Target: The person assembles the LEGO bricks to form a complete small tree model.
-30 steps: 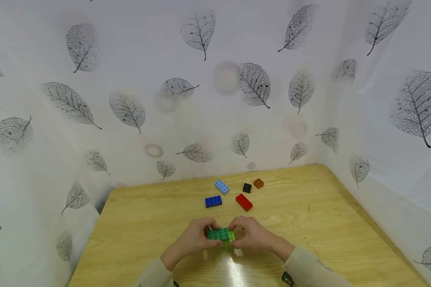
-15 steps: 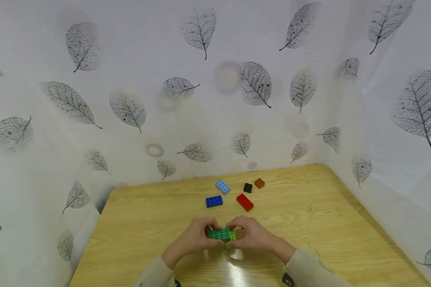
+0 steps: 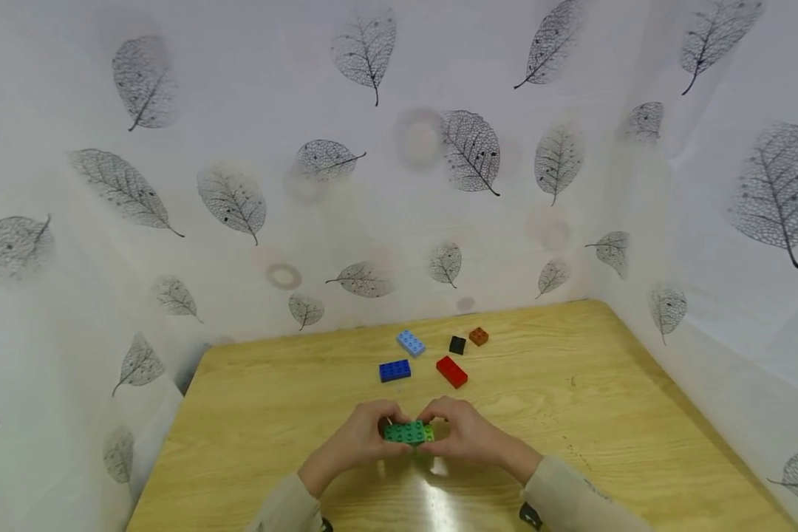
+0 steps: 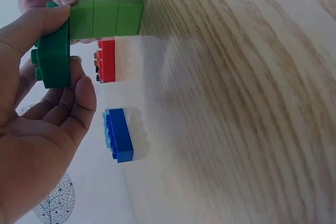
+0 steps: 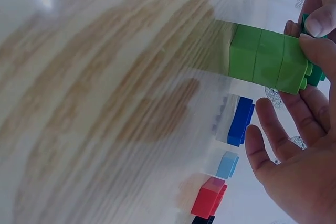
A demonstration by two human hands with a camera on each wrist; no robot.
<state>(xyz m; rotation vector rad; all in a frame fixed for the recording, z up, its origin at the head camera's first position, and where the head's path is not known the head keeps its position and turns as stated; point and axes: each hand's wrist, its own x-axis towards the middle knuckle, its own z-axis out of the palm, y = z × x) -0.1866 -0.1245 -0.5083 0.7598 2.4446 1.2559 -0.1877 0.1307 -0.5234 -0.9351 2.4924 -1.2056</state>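
My left hand (image 3: 366, 436) grips a dark green toy brick (image 3: 403, 434) between thumb and fingers, studs facing up. In the left wrist view, the dark green brick (image 4: 55, 59) lies across the top of a light green brick stack (image 4: 105, 13) and juts out past one side. That stack stands on the table. My right hand (image 3: 468, 436) pinches the top of the light green stack (image 5: 262, 56) with thumb and forefinger, while its other fingers stay loosely spread. The two hands nearly meet where the bricks join. How firmly the studs are pressed together is hidden.
Farther back on the wooden table (image 3: 273, 391) lie a dark blue brick (image 3: 395, 371), a light blue brick (image 3: 411, 343), a red brick (image 3: 452, 372), a small black brick (image 3: 457, 345) and a small orange-brown brick (image 3: 479, 336). A leaf-patterned curtain (image 3: 399, 222) encloses the back and sides.
The right thumb and forefinger have closed in slightly to the left, against the dark green brick's end. The head view has tilted a little; the loose bricks stay put.
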